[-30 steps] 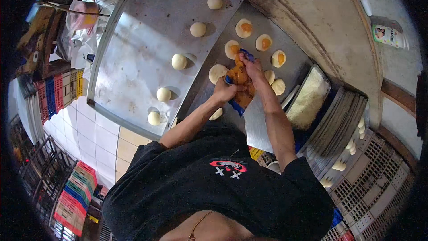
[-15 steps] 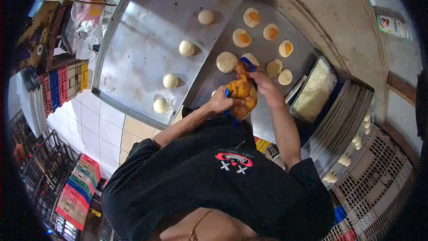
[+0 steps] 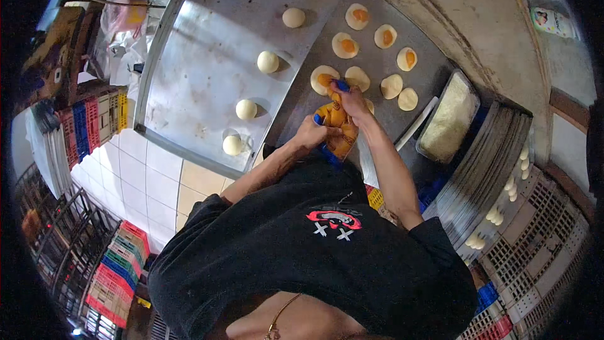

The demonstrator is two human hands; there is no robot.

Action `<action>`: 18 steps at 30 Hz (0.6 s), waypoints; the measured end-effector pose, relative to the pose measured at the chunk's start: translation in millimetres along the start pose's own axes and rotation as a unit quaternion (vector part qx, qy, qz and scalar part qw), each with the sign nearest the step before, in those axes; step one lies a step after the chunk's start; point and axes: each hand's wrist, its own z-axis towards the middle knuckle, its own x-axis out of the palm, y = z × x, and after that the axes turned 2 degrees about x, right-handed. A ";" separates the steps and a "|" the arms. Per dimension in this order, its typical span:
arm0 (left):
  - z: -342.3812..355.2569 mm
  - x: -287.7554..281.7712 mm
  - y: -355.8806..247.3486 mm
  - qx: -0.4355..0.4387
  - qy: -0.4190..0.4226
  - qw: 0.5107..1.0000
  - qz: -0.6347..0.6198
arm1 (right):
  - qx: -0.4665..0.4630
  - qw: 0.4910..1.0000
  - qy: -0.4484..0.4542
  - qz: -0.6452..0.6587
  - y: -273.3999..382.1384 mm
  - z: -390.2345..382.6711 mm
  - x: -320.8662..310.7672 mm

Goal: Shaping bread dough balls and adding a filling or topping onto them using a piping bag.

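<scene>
My left hand (image 3: 309, 133) is closed around the lower part of a soft blue-and-clear piping bag (image 3: 332, 115) full of orange-yellow filling. Near the bag's tip, my right hand (image 3: 352, 103) squeezes it. The tip sits over a flattened dough round (image 3: 318, 83), where an orange dab shows. Behind it on the dark tray (image 3: 434, 56) lie several rounds topped with orange filling (image 3: 345, 45). Plain rounds (image 3: 391, 87) lie to the right, and one is partly hidden by my right hand.
On the left, a large metal tray (image 3: 195, 82) carries a row of dough balls (image 3: 268, 62). To the right stand a pan of pale crumbs (image 3: 448, 118) and a stack of thin trays (image 3: 481, 157). Plastic crates (image 3: 118, 271) are stacked at the lower left.
Both hands and the bag have shifted; the tip moved left onto the large round, which now has an orange dab. The whole view has also shifted slightly.
</scene>
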 end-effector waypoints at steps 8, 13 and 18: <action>-4.3 4.0 0.1 0.022 0.038 0.992 0.115 | 0.083 0.989 0.088 0.088 15.2 -39.4 -38.4; 7.7 12.8 7.7 0.083 0.071 0.956 0.273 | 0.060 0.967 0.186 0.166 7.9 -51.8 -68.9; 20.8 29.0 0.0 0.036 0.046 0.959 0.276 | 0.030 0.978 0.076 0.189 -25.7 -29.0 -70.4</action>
